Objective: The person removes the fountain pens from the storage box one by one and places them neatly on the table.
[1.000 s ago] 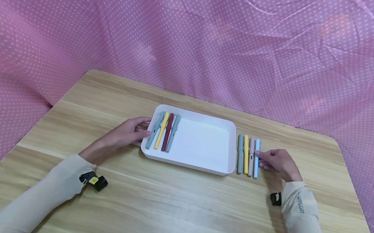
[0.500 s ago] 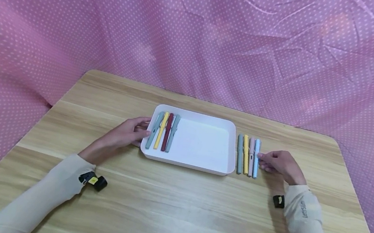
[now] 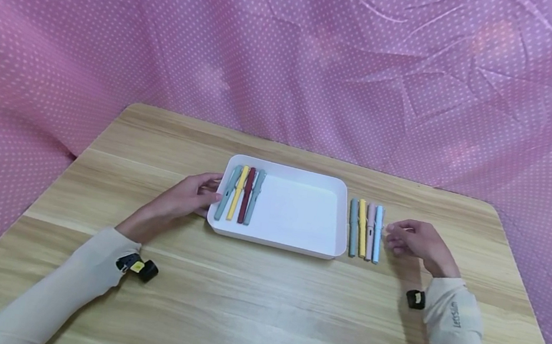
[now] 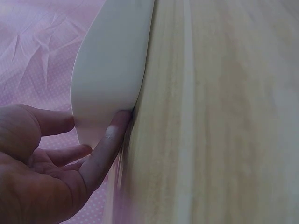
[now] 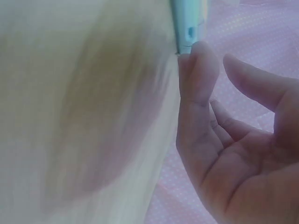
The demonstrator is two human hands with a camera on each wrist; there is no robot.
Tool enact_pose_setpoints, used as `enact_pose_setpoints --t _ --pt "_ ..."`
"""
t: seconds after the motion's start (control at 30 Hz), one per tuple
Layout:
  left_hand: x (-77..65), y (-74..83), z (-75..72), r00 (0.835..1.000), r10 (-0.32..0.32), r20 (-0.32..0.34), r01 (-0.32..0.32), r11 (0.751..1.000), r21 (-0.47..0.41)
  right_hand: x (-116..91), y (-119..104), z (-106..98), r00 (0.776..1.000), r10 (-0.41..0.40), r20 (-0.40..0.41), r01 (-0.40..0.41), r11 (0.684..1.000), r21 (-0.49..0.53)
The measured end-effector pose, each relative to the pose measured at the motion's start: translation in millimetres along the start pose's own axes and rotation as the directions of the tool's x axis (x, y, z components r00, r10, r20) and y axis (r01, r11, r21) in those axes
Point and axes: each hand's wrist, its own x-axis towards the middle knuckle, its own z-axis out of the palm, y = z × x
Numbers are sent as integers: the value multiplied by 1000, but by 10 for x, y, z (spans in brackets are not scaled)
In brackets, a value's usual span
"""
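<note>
My left hand (image 3: 192,194) rests against the left end of the white tray (image 3: 296,250), its fingertips touching the outer wall (image 4: 110,60) and rim. Inside the tray, capped pens stand side by side along the left: two grey-green, one yellow (image 3: 237,193), one dark red (image 3: 247,194). Just right of the tray, more pens lie in a row on the table: grey-green (image 3: 352,228), yellow (image 3: 362,229), mauve (image 3: 369,233) and light blue (image 3: 377,235). My right hand (image 3: 417,244) is beside the light blue pen, thumb and fingers apart, with nothing between them.
The wooden table (image 3: 255,311) has rounded far corners. Pink dotted cloth (image 3: 294,50) hangs behind it and on both sides. A small black wrist camera (image 3: 149,271) sticks out below the left sleeve, another black wrist camera (image 3: 416,299) beside the right sleeve.
My right hand has let go of the light blue pen and drawn slightly away to the right. That pen now lies closer to the mauve one. The left hand has stayed put.
</note>
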Motion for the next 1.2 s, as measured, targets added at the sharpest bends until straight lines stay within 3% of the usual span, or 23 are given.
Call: enact_pose_setpoints --t 0.33,0.87,1.2 --pt "7 -28 7 1000 -14 -6 15 1000 12 -32 -142 36 998 -70 -9 70 998 0" --pt "24 -38 7 1000 -24 -9 24 999 30 -13 -337 107 995 -102 -7 103 993 54" --pt "30 -45 2 1000 -20 -7 21 999 27 -50 -579 196 985 -171 -15 171 984 51"
